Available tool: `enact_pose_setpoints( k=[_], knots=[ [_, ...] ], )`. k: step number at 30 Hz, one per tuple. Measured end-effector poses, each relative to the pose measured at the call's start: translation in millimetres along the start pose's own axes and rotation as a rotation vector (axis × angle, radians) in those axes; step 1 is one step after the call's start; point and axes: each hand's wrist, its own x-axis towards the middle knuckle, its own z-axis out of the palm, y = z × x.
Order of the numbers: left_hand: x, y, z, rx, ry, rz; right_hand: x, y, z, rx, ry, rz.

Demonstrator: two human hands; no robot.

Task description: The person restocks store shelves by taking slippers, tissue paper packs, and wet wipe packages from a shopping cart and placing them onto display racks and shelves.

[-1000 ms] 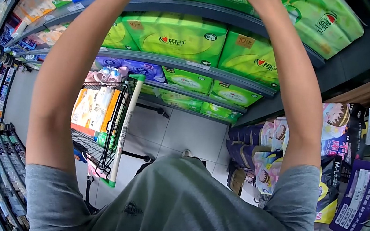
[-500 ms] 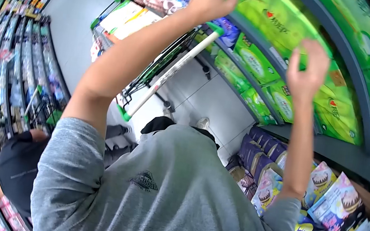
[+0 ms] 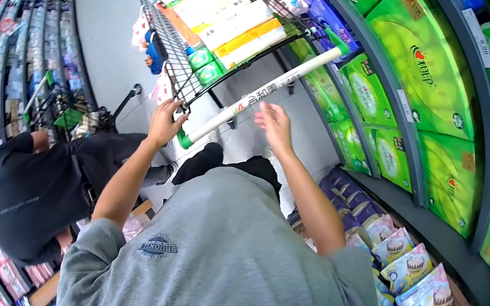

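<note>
A shopping cart with a white handle and green end caps stands in front of me. My left hand is by the handle's left end, at the corner of the wire basket, thumb apart from the fingers. Whether it touches the cart, I cannot tell. Just below the middle of the handle is my right hand, fingers apart and holding nothing. White-and-yellow packs fill much of the basket, with small green packs at its near end. Pink-and-white items hang at the basket's left side.
Shelves of large green tissue packs line the right side. Bagged goods and purple packs stand low at right. A person in dark clothes is at left beside another cart, near long stocked shelves. Grey floor runs ahead.
Both my hands have come down from in front of the green tissue packs to the cart handle. The view has shifted, showing more of the cart and the person at left.
</note>
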Motion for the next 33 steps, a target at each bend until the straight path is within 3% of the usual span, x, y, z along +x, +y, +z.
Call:
enact_pose_setpoints(
  k=[2, 4, 7, 8, 10, 11, 15, 17, 19, 22, 27, 31, 33],
  knots=[
    [5.5, 17.7, -7.1, 0.040, -0.013, -0.022, 13.2, -4.8, 16.6, -0.040, 0.086, -0.031],
    [16.6, 13.3, -6.5, 0.102, 0.008, 0.086, 33.3, -7.1, 26.9, -0.082, 0.151, -0.070],
    [30.4, -2.6, -6.1, 0.000, -0.090, 0.221, 57.1, -9.7, 46.2, 0.217, 0.438, -0.094],
    [31.2, -10.8, -1.3, -0.183, -0.157, 0.139, 60.8, -10.6, 56.1, 0.199, 0.447, -0.106],
    [30.6, -25.4, 7.0, -0.357, -0.074, 0.157, 64.2, -13.0, 75.1, 0.201, 0.745, -0.053],
    [30.7, -32.3, 14.3, -0.380, 0.001, 0.208, 71.2, -7.8, 80.8, 0.165, 0.865, -0.079],
    [41.1, -55.0, 8.6, -0.399, -0.040, 0.292, 69.8, -7.4, 98.2, -0.064, 1.034, -0.063],
    [46.9, -66.5, 2.1, -0.445, -0.153, 0.290, 70.5, 0.6, 107.6, -0.162, 1.062, -0.033],
    [49.3, -74.8, -3.7, -0.476, -0.130, 0.265, 75.1, 16.1, 102.7, -0.248, 1.091, -0.012],
    [56.7, -98.1, -12.7, -0.486, -0.138, 0.249, 85.0, 25.8, 126.5, -0.329, 1.127, -0.128],
    [78.8, -128.4, -23.7, -0.476, -0.127, 0.220, 95.3, 14.2, 162.8, -0.294, 1.097, 0.074],
    [102.6, -156.5, -32.7, -0.468, -0.192, 0.172, 120.0, 15.1, 188.5, -0.258, 1.065, -0.030],
    [113.3, -168.4, -40.1, -0.438, -0.166, 0.146, 124.2, -5.7, 212.5, -0.184, 1.004, 0.028]
  ],
)
